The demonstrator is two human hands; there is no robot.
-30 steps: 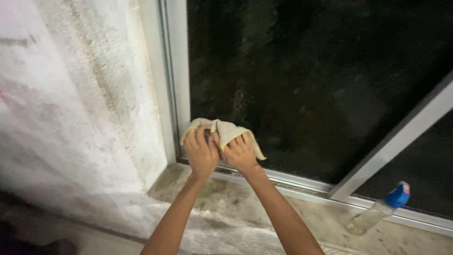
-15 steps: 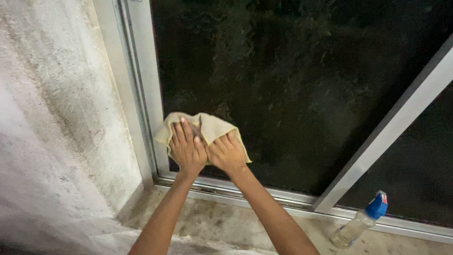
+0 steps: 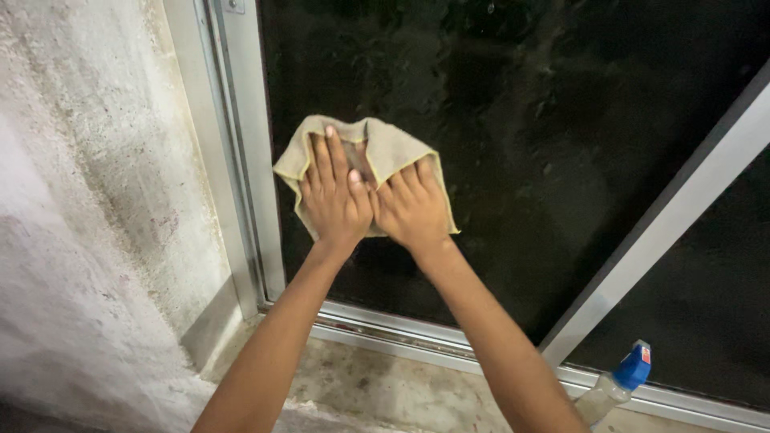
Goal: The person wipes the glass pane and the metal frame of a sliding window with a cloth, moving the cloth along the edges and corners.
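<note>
Head view. Beige, yellow-edged square cleaning cloth [image 3: 377, 152]: spread flat against the dark glass window pane [image 3: 545, 128], near its lower left corner, beside the grey metal frame [image 3: 241, 160]. Left hand [image 3: 335, 196]: grip apart, fingers splayed, palm pressing the cloth. Right hand [image 3: 413, 210]: same, touching the left at the thumbs. Clear plastic spray bottle with blue cap [image 3: 613, 389]: on the stained concrete sill [image 3: 385, 393], well apart. Rough whitewashed wall [image 3: 96, 200]: left.

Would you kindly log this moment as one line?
left hand flat on cloth | right hand flat on cloth | cloth against window glass
</note>
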